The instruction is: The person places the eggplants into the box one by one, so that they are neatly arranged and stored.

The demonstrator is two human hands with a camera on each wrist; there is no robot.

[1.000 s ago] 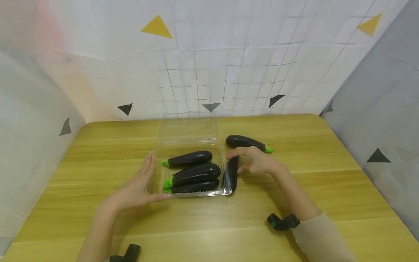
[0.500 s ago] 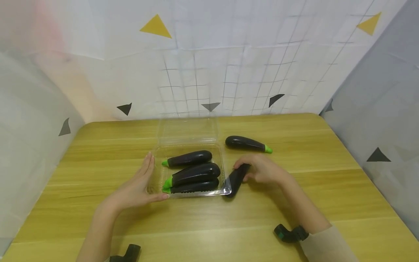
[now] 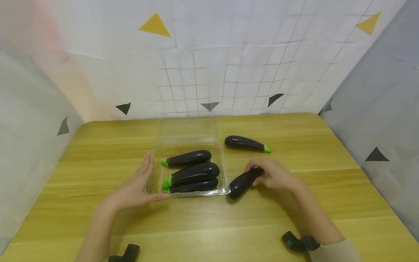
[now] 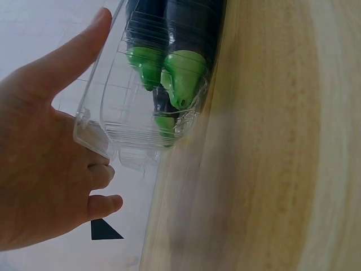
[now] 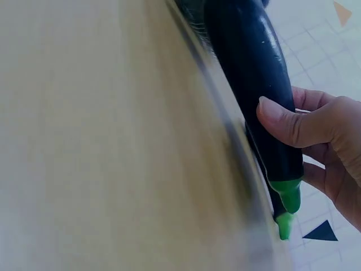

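A clear plastic clamshell box [image 3: 198, 194] sits mid-table with its lid [image 3: 186, 129] folded back. Three dark eggplants with green stem ends lie in it: a rear eggplant [image 3: 189, 158], a middle eggplant [image 3: 196, 174] and a front eggplant [image 3: 196, 185]. My left hand [image 3: 131, 191] rests at the box's left front corner, thumb along the front rim and fingers extended up the side. Just right of the box, my right hand [image 3: 275, 176] holds another eggplant [image 5: 254, 73] near its stem end, thumb on one side and fingers on the other. Its rounded end points toward the box's front right corner.
One more eggplant [image 3: 245, 143] lies behind my right hand, on the wooden table [image 3: 209, 229]. White sheeting [image 3: 209, 65] with grid lines and triangles rises behind the table and at both sides. A dark wrist device [image 3: 299, 243] hangs at my right forearm.
My right hand has moved right and toward me, bringing the eggplant from upright along the box's side to a slant away from it. My left hand and the box stay put.
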